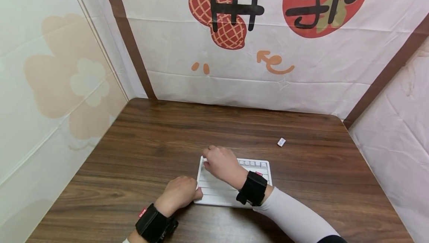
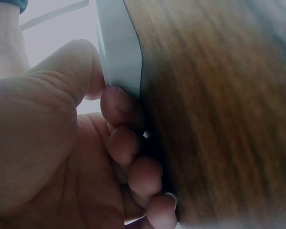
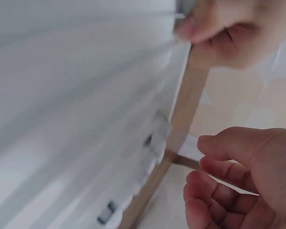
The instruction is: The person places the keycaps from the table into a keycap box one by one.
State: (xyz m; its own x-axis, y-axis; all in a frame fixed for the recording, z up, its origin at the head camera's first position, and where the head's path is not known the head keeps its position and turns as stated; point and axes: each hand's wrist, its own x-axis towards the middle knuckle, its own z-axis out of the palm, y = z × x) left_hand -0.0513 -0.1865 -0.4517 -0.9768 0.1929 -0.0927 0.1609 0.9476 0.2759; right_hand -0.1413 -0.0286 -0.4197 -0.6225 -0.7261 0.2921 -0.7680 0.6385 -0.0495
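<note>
A white ridged tray [image 1: 214, 194] lies on the table, with a row of small white tiles [image 1: 252, 163] along its far edge. My left hand [image 1: 179, 194] grips the tray's near left side; the left wrist view shows the thumb on top and curled fingertips against the tray's side wall [image 2: 121, 52]. Over the far left corner hovers my right hand [image 1: 222, 165]. In the right wrist view its fingers [image 3: 224, 188] are loosely bent beside the tile row, thumb near the index finger, and I see nothing held there.
One loose white tile [image 1: 281, 142] with faint marks lies on the brown wooden table [image 1: 161, 131], beyond the tray's far right corner. Printed cloth walls [image 1: 234, 83] stand behind the table and on both sides.
</note>
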